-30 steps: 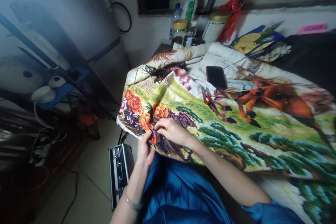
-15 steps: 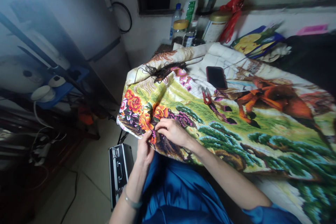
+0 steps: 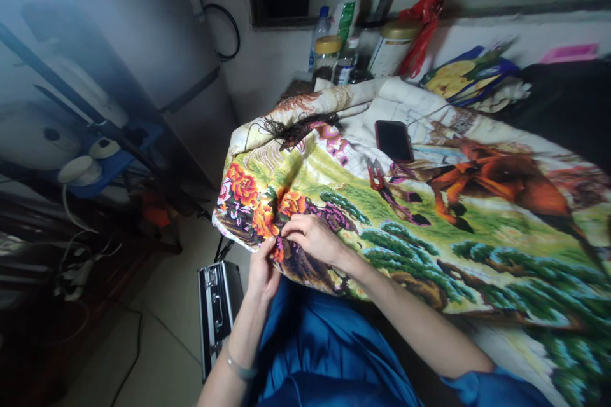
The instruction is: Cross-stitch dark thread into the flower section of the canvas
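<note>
A large cross-stitch cloth (image 3: pixel 329 184) with flowers, green foliage and a brown horse lies spread before me. Its near left edge is pinched in my left hand (image 3: pixel 263 270), thumb on top and the other fingers hidden underneath. Just to the right, my right hand (image 3: pixel 312 238) rests low over the orange flowers, its thumb and forefinger pressed together. Whatever those fingertips hold is too small to make out. Dark thread (image 3: pixel 303 131) lies in a tangled bundle on the cloth's far left part. Red-handled thread snips (image 3: pixel 375 176) lie near the middle.
A phone (image 3: pixel 393 140) lies on the cloth beyond the snips. Jars and bottles (image 3: pixel 328 54) stand at the back by the window, beside a red plastic bag (image 3: pixel 422 28). On the floor at left is a silver-edged black case (image 3: pixel 219 318). A grey fridge (image 3: pixel 147 51) stands behind.
</note>
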The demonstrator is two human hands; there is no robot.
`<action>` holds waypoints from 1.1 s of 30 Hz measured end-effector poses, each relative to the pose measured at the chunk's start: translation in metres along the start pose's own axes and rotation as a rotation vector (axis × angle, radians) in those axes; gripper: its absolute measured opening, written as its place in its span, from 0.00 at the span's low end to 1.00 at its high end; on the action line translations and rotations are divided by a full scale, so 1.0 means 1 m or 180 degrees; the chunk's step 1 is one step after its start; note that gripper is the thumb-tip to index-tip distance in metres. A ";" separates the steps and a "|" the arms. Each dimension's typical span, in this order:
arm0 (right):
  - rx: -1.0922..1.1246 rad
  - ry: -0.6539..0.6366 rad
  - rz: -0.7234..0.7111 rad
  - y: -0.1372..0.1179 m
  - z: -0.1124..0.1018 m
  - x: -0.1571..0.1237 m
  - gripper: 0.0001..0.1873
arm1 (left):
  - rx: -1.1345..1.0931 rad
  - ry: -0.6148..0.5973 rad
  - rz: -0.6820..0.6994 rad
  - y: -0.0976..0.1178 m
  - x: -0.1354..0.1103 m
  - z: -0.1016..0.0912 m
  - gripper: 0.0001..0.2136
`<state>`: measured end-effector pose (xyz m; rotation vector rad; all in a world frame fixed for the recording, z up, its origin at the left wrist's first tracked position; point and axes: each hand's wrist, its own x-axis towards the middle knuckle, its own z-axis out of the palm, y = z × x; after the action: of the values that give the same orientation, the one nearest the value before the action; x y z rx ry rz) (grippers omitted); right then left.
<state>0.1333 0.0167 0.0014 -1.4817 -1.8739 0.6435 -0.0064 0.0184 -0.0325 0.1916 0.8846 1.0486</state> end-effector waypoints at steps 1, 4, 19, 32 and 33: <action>-0.0002 -0.0008 0.0004 0.000 0.000 0.000 0.13 | 0.0002 -0.0011 -0.0005 0.000 0.000 0.000 0.05; -0.0003 -0.0052 0.0033 0.000 -0.001 0.001 0.14 | 0.0028 -0.0047 -0.0017 0.000 0.000 0.000 0.06; -0.0590 -0.0112 0.0200 -0.008 0.001 0.001 0.09 | -0.0050 -0.0123 -0.0098 -0.001 0.001 -0.003 0.06; -0.0191 0.0181 0.0018 -0.018 0.012 0.001 0.11 | -0.0095 -0.0101 -0.0033 0.002 -0.003 0.000 0.08; -0.0166 0.0198 0.0012 -0.017 0.012 0.000 0.11 | -0.0086 -0.0103 -0.0039 0.002 -0.003 -0.001 0.08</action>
<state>0.1130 0.0131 0.0060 -1.5215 -1.8536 0.5479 -0.0088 0.0170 -0.0301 0.1797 0.8410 1.0428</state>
